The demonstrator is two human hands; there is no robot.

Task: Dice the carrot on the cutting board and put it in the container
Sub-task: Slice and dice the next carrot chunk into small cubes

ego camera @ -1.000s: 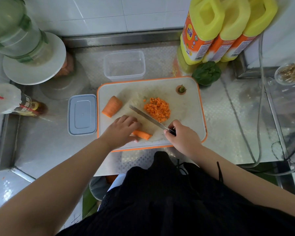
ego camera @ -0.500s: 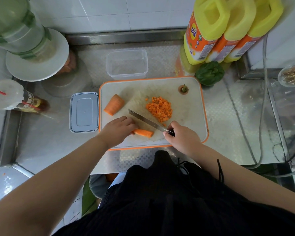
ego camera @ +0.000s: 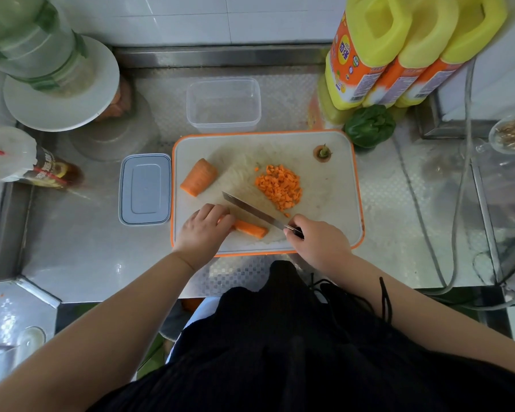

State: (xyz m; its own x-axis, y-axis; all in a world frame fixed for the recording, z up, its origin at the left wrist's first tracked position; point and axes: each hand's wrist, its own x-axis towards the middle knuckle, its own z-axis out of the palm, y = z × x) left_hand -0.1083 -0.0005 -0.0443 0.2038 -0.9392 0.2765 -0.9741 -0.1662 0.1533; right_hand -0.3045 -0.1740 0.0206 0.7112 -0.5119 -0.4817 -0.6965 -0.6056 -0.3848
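Observation:
A white cutting board (ego camera: pixel 333 233) with an orange rim lies on the steel counter. My left hand (ego camera: pixel 202 230) holds down a carrot strip (ego camera: pixel 250 228) near the board's front edge. My right hand (ego camera: pixel 318 242) grips a knife (ego camera: pixel 253 210) by the handle; its blade points up-left, just behind the strip. A pile of diced carrot (ego camera: pixel 280 187) lies mid-board. A thick carrot chunk (ego camera: pixel 199 176) lies at the board's left, and the carrot top (ego camera: pixel 322 152) at the far right corner. The clear container (ego camera: pixel 223 104) stands behind the board, nothing in it.
The container's grey lid (ego camera: pixel 144 188) lies left of the board. A green pepper (ego camera: pixel 369 124) and three yellow jugs (ego camera: pixel 399 49) stand at the back right. A white plate (ego camera: pixel 60 93) under a large bottle and a lidded cup (ego camera: pixel 8 154) are at the left. Cables (ego camera: pixel 446 233) run along the right.
The knife has drawn slightly back from the diced pile toward the carrot strip. My left hand stays on the strip.

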